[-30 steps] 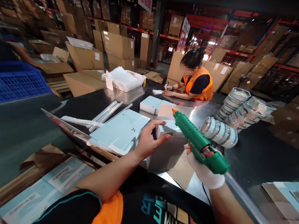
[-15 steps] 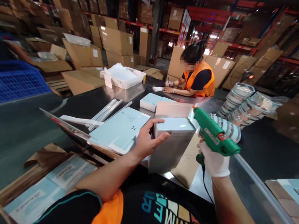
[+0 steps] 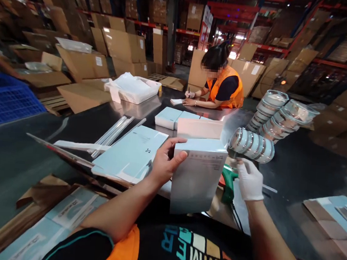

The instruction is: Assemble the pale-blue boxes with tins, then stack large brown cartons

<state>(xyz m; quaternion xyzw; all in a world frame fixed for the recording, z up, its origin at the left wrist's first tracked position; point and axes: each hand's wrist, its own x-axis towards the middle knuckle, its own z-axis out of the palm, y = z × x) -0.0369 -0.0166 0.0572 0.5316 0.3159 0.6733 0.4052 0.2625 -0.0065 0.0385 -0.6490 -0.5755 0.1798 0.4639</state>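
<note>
My left hand (image 3: 164, 161) grips the left edge of a white box (image 3: 198, 176) and holds it upright and tilted in front of me. A green glue gun (image 3: 227, 185) lies on the table just right of the box, which partly hides it. My right hand (image 3: 249, 180), in a white glove, hovers beside the gun with its fingers loosely stretched and nothing in them. The gun's black cord (image 3: 235, 218) trails toward me.
Flat light-blue sheets (image 3: 130, 154), clear tubes (image 3: 112, 130) and more boxes (image 3: 168, 117) lie on the dark table. Stacks of round clear tins (image 3: 252, 145) stand at the right. Across the table a person in an orange vest (image 3: 224, 88) writes. A white basket (image 3: 134, 89) and cartons stand behind.
My right hand has lowered the glue gun to the table and let it go. My left hand has lifted and tipped the white box up toward me.
</note>
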